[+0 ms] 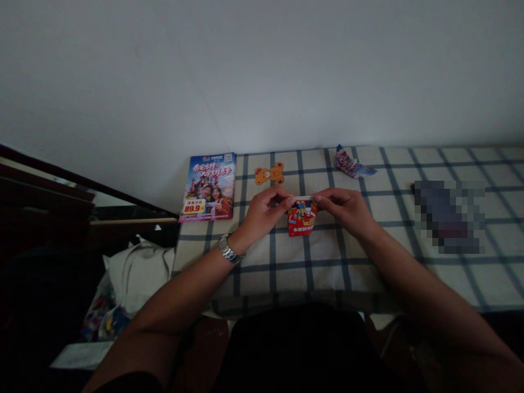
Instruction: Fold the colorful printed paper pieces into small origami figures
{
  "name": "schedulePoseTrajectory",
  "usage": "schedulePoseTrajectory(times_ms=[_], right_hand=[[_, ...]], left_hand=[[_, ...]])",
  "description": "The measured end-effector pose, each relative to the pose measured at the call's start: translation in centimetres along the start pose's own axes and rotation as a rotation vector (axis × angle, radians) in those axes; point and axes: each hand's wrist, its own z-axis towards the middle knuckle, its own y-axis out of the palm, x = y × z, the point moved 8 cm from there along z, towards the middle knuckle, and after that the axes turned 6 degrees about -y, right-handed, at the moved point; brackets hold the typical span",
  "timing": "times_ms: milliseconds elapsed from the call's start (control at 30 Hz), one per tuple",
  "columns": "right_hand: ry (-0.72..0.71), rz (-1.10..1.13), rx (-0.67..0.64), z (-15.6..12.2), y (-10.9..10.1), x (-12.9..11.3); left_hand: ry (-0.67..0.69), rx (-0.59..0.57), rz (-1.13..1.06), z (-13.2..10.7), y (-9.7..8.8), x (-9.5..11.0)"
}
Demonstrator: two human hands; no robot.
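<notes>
Between my two hands is a small red printed packet (302, 219) with cartoon figures and a pale strip along its top edge. My left hand (270, 208) pinches the packet's upper left corner between thumb and fingers. At the upper right corner my right hand (341, 206) pinches it in the same way. The packet hangs just over the checked tablecloth, its lower edge towards me. Beyond my left hand lies a flat orange bear-shaped piece (269, 174). A crumpled blue and red paper (352, 166) lies past my right hand, by the wall.
A stack of printed flyers (208, 187) lies at the table's far left corner. On the right is a blurred-out dark object (448, 217). The checked tablecloth (262, 273) reaches the white wall (278, 76). A white bag (141, 273) stands below the table's left side.
</notes>
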Motion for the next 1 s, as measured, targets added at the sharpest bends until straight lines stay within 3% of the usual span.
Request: schedulePoseTrajectory(times_ms=[400,633,1000], right_hand=[[0.082,0.081,0.038,0.0,0.0,1.3],[0.141,0.165,-0.012,-0.3,0.6,2.0],[0.036,-0.093,0.000,-0.1,-0.2,1.4]], left_hand=[[-0.049,0.000,-0.022,0.1,0.1,-0.9],[-0.063,0.022,-0.092,0.2,0.0,-1.3],[-0.105,0.027,-0.142,0.2,-0.1,-2.2]])
